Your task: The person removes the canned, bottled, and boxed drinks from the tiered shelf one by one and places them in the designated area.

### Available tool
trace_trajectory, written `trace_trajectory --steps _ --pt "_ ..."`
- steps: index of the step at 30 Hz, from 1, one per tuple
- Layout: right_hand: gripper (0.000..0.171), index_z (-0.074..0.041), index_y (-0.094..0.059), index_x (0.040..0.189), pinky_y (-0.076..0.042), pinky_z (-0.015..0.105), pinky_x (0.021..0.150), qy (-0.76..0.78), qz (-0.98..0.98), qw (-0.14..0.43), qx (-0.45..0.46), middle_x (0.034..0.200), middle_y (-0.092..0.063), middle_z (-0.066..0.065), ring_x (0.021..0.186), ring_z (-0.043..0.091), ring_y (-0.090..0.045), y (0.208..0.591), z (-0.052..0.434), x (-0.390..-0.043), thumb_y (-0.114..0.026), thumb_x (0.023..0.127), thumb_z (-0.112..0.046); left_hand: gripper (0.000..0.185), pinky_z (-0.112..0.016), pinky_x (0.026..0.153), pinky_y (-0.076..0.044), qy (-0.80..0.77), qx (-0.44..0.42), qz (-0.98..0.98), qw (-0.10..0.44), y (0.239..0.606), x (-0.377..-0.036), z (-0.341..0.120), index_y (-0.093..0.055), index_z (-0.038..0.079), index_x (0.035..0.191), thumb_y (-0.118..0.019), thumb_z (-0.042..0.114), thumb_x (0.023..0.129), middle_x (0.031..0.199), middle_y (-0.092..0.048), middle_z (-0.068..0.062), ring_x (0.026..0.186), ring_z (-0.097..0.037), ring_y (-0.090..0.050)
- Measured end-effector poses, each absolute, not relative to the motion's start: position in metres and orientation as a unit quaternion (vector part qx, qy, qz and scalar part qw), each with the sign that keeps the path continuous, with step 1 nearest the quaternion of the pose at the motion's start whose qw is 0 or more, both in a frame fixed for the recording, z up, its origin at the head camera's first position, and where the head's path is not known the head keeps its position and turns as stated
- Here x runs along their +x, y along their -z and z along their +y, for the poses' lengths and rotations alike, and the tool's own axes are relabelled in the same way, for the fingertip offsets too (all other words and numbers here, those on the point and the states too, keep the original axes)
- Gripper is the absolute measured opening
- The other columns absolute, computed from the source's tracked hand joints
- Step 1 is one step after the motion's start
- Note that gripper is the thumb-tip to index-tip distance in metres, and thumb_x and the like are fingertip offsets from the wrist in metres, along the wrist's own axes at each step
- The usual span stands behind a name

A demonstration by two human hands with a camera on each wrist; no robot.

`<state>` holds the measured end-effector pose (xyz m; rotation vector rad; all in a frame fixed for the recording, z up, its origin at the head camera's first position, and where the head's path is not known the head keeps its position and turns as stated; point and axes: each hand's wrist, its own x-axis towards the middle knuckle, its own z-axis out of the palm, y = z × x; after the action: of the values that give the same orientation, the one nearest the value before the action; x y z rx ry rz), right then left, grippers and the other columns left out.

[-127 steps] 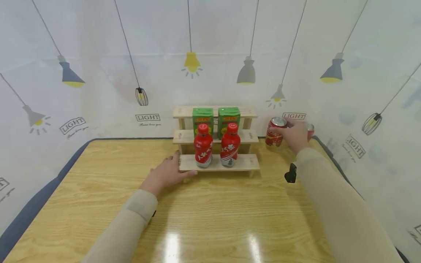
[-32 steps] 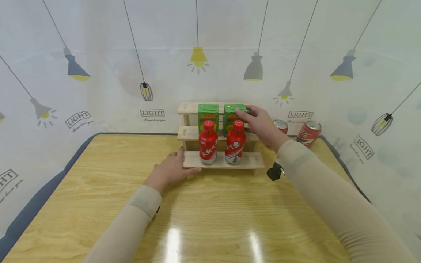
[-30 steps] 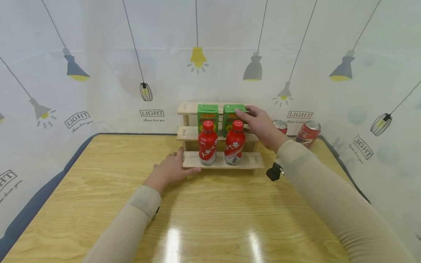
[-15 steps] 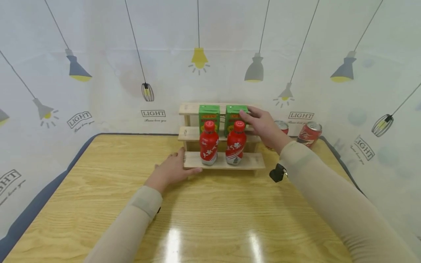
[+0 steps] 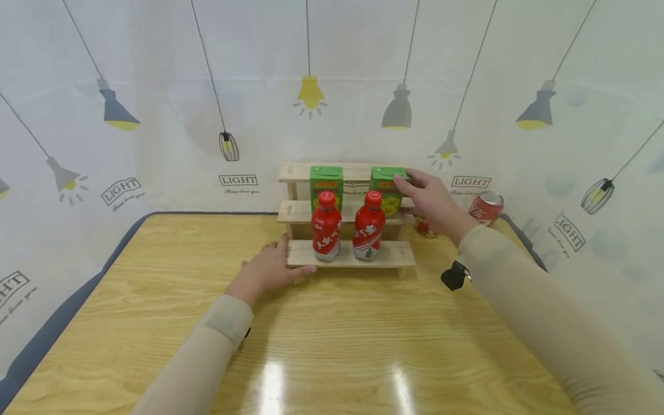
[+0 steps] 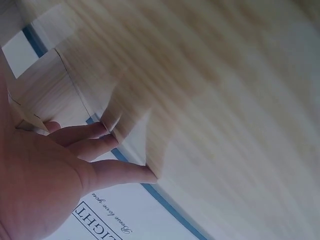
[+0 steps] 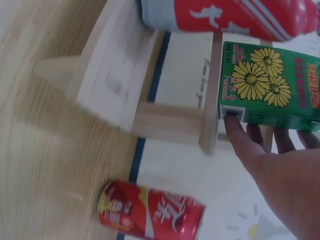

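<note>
In the head view, my right hand (image 5: 433, 199) holds the right-hand green drink carton (image 5: 388, 190), thumb at its front and fingers behind. This carton stands on the middle step of a three-step wooden display shelf (image 5: 399, 253), with yellow flowers on its side. A second green carton (image 5: 327, 180) stands to its left, apart from it. Two red bottles (image 5: 326, 225) stand on the lowest step, partly covering the cartons. My left hand (image 5: 267, 268) grips the left end of the lowest step, thumb along its front edge. In the left wrist view, several fingertips (image 6: 152, 175) touch the table.
A red can (image 5: 486, 207) stands on the table at the far right. Another red can (image 7: 150, 210) stands beside the shelf, mostly hidden by my right hand in the head view. A printed wall cloth (image 5: 171, 144) rises behind the wooden table (image 5: 332, 334).
My right hand has gone from the cans to the right green carton. In the last half second the carton has shifted right along its step, widening the gap. My left hand stays on the shelf.
</note>
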<state>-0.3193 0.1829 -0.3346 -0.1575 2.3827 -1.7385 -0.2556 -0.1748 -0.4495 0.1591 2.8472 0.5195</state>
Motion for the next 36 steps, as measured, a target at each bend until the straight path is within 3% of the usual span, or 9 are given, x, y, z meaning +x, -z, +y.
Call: trace_trajectory --steps 12,17,20,26,29,33,36 --pt "0.078 -0.012 -0.030 0.168 -0.052 0.056 0.116 0.550 0.830 0.077 -0.057 0.164 -0.044 0.016 0.145 0.036 -0.053 0.331 0.224 -0.311 -0.051 0.108 -0.057 0.135 -0.087 0.118 -0.021 -0.198 0.053 0.971 0.123 0.450 -0.258 -0.178 -0.005 0.011 0.172 -0.057 0.094 0.080 0.174 -0.029 -0.023 0.160 -0.047 -0.032" --pt "0.082 -0.012 -0.023 0.170 -0.053 0.054 0.117 0.547 0.832 0.078 -0.043 0.168 -0.037 0.015 0.148 0.034 -0.049 0.334 0.247 -0.305 -0.045 0.107 -0.061 0.134 -0.088 0.117 -0.023 -0.199 0.049 0.972 0.118 0.452 -0.258 -0.177 -0.008 0.011 0.172 -0.059 0.094 0.080 0.174 -0.030 -0.023 0.158 -0.047 -0.035" --pt "0.085 -0.013 -0.023 0.170 -0.057 0.047 0.113 0.544 0.835 0.074 -0.038 0.169 -0.037 0.015 0.149 0.031 -0.047 0.337 0.267 -0.298 -0.044 0.106 -0.064 0.133 -0.089 0.115 -0.022 -0.197 0.047 0.972 0.117 0.452 -0.258 -0.176 -0.009 0.012 0.172 -0.060 0.093 0.080 0.173 -0.031 -0.023 0.158 -0.047 -0.036" --pt "0.089 -0.016 -0.023 0.171 -0.063 0.025 0.098 0.509 0.858 0.064 -0.025 0.166 -0.040 0.013 0.129 0.020 -0.057 0.345 0.310 -0.284 -0.041 0.103 -0.070 0.134 -0.090 0.114 -0.022 -0.195 0.045 0.972 0.119 0.453 -0.259 -0.176 -0.008 0.012 0.172 -0.058 0.095 0.079 0.173 -0.031 -0.024 0.158 -0.047 -0.036" --pt "0.088 -0.015 -0.018 0.172 -0.061 0.026 0.102 0.495 0.866 0.069 -0.025 0.169 -0.035 0.015 0.140 0.027 -0.052 0.350 0.331 -0.277 -0.037 0.104 -0.069 0.136 -0.090 0.114 -0.022 -0.199 0.046 0.972 0.116 0.452 -0.260 -0.178 -0.008 0.013 0.172 -0.057 0.097 0.077 0.174 -0.031 -0.023 0.158 -0.047 -0.036" --pt "0.087 -0.010 -0.010 0.172 -0.059 0.034 0.108 0.464 0.882 0.078 -0.029 0.175 -0.024 0.021 0.161 0.043 -0.029 0.361 0.357 -0.267 -0.030 0.108 -0.065 0.136 -0.092 0.113 -0.019 -0.198 0.043 0.972 0.115 0.452 -0.260 -0.178 -0.009 0.014 0.173 -0.058 0.097 0.077 0.174 -0.031 -0.023 0.159 -0.046 -0.036" --pt "0.085 -0.006 -0.007 0.172 -0.061 0.031 0.104 0.445 0.891 0.081 -0.031 0.175 -0.020 0.027 0.160 0.051 -0.023 0.375 0.374 -0.262 -0.026 0.111 -0.062 0.137 -0.092 0.113 -0.017 -0.197 0.042 0.972 0.119 0.452 -0.259 -0.178 -0.008 0.013 0.173 -0.057 0.098 0.076 0.174 -0.030 -0.022 0.159 -0.046 -0.034"
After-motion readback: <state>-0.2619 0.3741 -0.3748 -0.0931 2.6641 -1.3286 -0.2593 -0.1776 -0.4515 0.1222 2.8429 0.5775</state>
